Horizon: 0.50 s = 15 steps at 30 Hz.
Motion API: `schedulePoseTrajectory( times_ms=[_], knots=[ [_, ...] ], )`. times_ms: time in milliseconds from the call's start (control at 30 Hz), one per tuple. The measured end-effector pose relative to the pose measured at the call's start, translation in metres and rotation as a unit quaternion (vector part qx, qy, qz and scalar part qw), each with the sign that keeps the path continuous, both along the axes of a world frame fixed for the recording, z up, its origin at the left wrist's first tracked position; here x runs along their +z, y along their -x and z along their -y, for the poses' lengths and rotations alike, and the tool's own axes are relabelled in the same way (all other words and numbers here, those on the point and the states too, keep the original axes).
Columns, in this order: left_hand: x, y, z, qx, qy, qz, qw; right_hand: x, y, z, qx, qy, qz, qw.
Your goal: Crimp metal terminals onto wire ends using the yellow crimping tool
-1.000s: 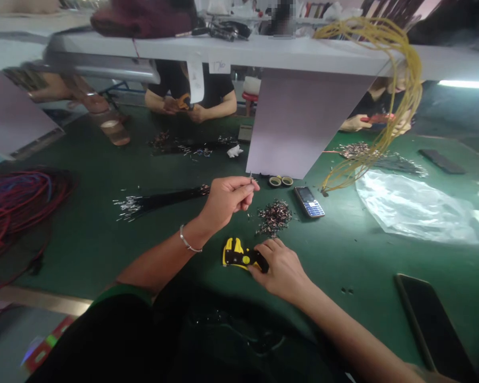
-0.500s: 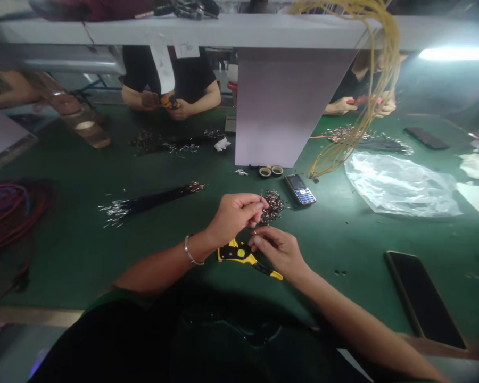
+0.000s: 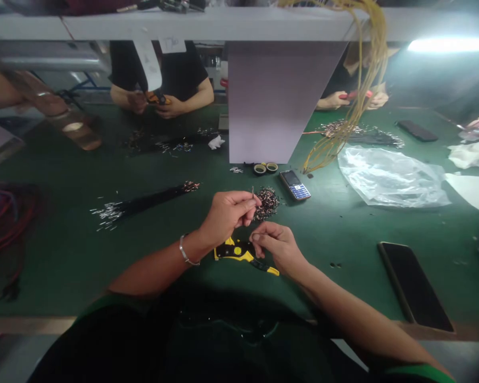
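Note:
My left hand [image 3: 230, 214] pinches a small thin metal-tipped piece [image 3: 253, 190] that sticks up past thumb and forefinger; its exact kind is too small to tell. Just behind the fingertips lies a heap of small copper-coloured and dark terminals [image 3: 268, 203]. To the right and nearer my body, my right hand [image 3: 274, 242] has thumb and forefinger pressed together; what they hold, if anything, cannot be made out. A yellow and black wire tool [image 3: 237, 250] rests on the green table [image 3: 143, 266] below both hands, its handle end beside my right hand.
Left of my hands lies a bundle of black wires [image 3: 151, 201]. A keypad phone [image 3: 295, 185], tape rolls [image 3: 259, 169], a clear plastic bag [image 3: 391, 175] and a smartphone [image 3: 415, 284] are on the right. A panel [image 3: 279, 101] stands ahead; co-workers' hands [image 3: 171, 106] work beyond.
The whole view has shifted slightly, so things sit a little further left and higher. My right fingertips have tilted, and the copper glint at them no longer shows. My left hand keeps its pinch.

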State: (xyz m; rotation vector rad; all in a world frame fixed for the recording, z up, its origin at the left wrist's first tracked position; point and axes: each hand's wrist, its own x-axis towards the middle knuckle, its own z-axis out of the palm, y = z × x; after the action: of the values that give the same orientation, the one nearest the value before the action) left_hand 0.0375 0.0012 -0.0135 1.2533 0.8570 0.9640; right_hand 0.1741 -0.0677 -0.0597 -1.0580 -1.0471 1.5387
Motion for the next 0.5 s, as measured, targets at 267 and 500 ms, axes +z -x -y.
schedulePoseTrajectory(
  times_ms=[267, 500],
  knots=[
    [0.013, 0.018, -0.019, 0.049, -0.032, 0.043, 0.997, -0.006, -0.007, -0.001, -0.001, -0.126, 0.187, 0.974],
    [0.011, 0.014, -0.019, 0.061, -0.009, 0.046, 0.997, -0.021, -0.03, -0.027, -0.122, -0.245, 0.382, 0.883]
  ],
)
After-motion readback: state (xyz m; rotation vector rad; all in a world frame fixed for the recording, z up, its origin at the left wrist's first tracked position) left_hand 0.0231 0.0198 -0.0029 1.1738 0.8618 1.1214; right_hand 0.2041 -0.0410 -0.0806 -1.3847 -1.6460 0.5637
